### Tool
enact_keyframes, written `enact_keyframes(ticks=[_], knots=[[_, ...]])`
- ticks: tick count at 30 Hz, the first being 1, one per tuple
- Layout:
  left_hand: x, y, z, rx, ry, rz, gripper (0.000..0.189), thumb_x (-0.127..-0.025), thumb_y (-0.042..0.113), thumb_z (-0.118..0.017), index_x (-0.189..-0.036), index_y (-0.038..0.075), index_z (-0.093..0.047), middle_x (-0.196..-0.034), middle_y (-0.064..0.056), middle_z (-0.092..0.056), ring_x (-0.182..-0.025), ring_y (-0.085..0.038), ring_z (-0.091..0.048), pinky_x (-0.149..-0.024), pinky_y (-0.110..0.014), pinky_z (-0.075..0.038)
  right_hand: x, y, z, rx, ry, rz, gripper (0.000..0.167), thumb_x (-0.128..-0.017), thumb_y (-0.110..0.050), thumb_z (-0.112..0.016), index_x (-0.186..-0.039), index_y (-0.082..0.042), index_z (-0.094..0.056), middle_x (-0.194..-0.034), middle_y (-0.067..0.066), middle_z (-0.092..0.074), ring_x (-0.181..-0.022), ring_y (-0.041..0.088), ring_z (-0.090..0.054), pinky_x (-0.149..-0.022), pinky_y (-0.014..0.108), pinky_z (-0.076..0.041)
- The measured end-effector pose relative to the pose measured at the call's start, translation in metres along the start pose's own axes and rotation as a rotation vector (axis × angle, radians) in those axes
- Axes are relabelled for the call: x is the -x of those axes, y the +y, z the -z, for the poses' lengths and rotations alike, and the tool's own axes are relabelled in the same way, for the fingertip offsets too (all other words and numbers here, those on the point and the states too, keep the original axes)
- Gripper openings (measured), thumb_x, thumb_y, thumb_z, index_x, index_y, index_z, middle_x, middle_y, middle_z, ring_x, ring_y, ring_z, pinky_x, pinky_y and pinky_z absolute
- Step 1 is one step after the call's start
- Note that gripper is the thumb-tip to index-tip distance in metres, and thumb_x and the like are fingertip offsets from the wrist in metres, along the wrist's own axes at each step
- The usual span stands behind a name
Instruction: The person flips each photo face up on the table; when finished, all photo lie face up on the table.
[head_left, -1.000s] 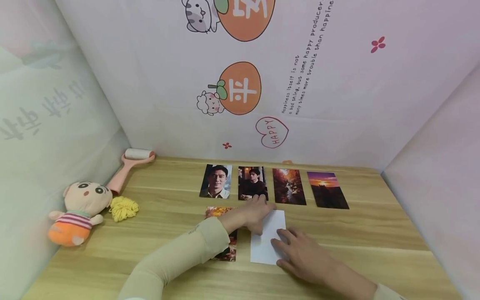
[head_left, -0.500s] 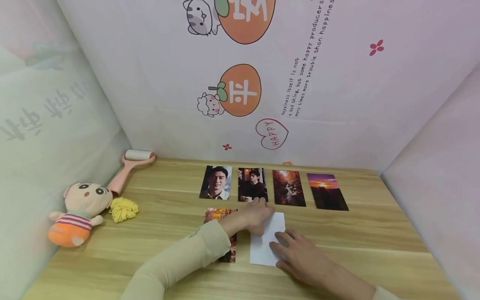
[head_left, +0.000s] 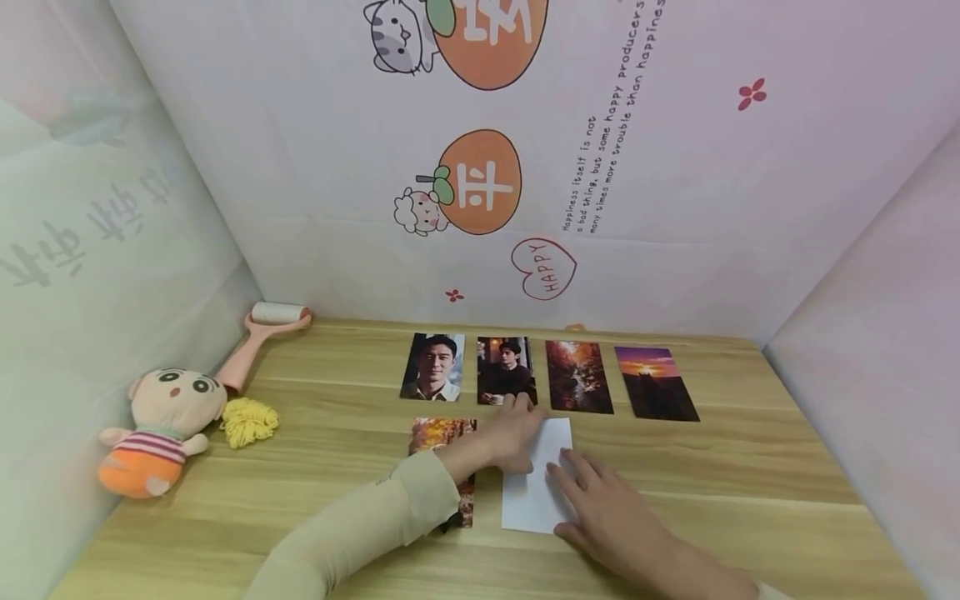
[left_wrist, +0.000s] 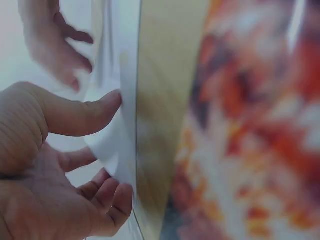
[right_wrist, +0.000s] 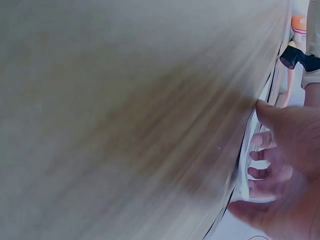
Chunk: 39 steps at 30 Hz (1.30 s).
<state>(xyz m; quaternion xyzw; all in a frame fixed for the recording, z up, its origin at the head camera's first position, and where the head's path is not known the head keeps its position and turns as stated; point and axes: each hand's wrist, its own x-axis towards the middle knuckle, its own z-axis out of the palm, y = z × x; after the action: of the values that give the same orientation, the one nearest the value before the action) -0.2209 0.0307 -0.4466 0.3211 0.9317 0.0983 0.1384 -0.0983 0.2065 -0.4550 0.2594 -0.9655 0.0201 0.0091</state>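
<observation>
A blank white card (head_left: 525,507) lies on the wooden table, its printed side, if any, hidden. My left hand (head_left: 512,435) touches its far left corner. In the left wrist view the thumb of my left hand (left_wrist: 55,192) rests along the card's near long edge, with bent fingertips at the short edge. My right hand (head_left: 609,510) rests over the right side, fingertips on the white surface and thumb close to the lower right corner. Left of the card, an autumn-leaf photo (head_left: 444,430) is partly covered by my left forearm.
Behind my hands lie a portrait photo (head_left: 432,367), a photo of a seated person (head_left: 505,367), an autumn stream photo (head_left: 579,375) and a sunset photo (head_left: 656,383). At left are a plush doll (head_left: 161,429), yellow yarn (head_left: 249,422) and a pink lint roller (head_left: 251,342).
The right hand's fingers have shifted slightly forward along the white card. My left hand stays at the far left corner, and the other photos lie as before.
</observation>
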Motion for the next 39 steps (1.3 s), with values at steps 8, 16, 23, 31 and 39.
enact_keyframes(ticks=[8,16,23,31,39], knots=[[0.003,-0.001,-0.004,0.103,0.062,0.019,0.067,-0.086,0.034,-0.084,-0.139,0.011,-0.05,-0.125,-0.009,-0.053,-0.108,-0.021,-0.039,-0.092,-0.032,-0.039,0.005,-0.004,-0.003,-0.067,-0.048,-0.223,0.101,-0.086,-0.062,-0.075,-0.154,0.006,-0.041,-0.149,0.026,-0.056,-0.132,0.041,-0.06,-0.105,0.059,-0.053],[0.006,-0.007,0.001,0.29,0.071,0.034,0.06,-0.097,0.05,-0.067,-0.135,0.007,-0.052,-0.122,-0.012,-0.055,-0.11,-0.022,-0.044,-0.1,-0.037,-0.039,0.012,-0.002,-0.009,-0.139,-0.027,-0.25,0.109,-0.083,-0.071,-0.072,-0.154,0.006,-0.041,-0.147,0.023,-0.059,-0.134,0.038,-0.059,-0.106,0.058,-0.052],[0.008,-0.009,0.009,0.394,0.074,0.08,0.067,-0.099,0.058,-0.061,-0.138,0.004,-0.051,-0.128,-0.017,-0.055,-0.112,-0.026,-0.045,-0.093,-0.038,-0.045,0.01,0.001,-0.016,-0.227,0.059,-0.206,0.113,-0.08,-0.083,-0.064,-0.155,0.0,-0.044,-0.145,0.015,-0.062,-0.134,0.034,-0.059,-0.11,0.056,-0.05],[0.008,-0.01,0.008,0.458,0.097,0.103,0.072,-0.1,0.061,-0.056,-0.143,0.004,-0.049,-0.134,-0.019,-0.056,-0.13,-0.038,-0.05,-0.107,-0.049,-0.048,0.001,0.005,-0.013,-0.193,0.142,-0.052,0.085,-0.084,-0.078,-0.066,-0.141,-0.014,-0.062,-0.145,0.01,-0.063,-0.13,0.031,-0.061,-0.104,0.056,-0.053],[0.01,-0.012,0.009,0.719,0.117,0.149,0.056,-0.101,0.054,-0.06,-0.129,0.006,-0.053,-0.13,-0.017,-0.059,-0.115,-0.029,-0.058,-0.092,-0.044,-0.053,-0.006,0.0,-0.005,-0.262,0.103,-0.022,0.076,-0.088,-0.072,-0.067,-0.136,-0.013,-0.064,-0.138,0.01,-0.067,-0.129,0.03,-0.062,-0.103,0.054,-0.054]])
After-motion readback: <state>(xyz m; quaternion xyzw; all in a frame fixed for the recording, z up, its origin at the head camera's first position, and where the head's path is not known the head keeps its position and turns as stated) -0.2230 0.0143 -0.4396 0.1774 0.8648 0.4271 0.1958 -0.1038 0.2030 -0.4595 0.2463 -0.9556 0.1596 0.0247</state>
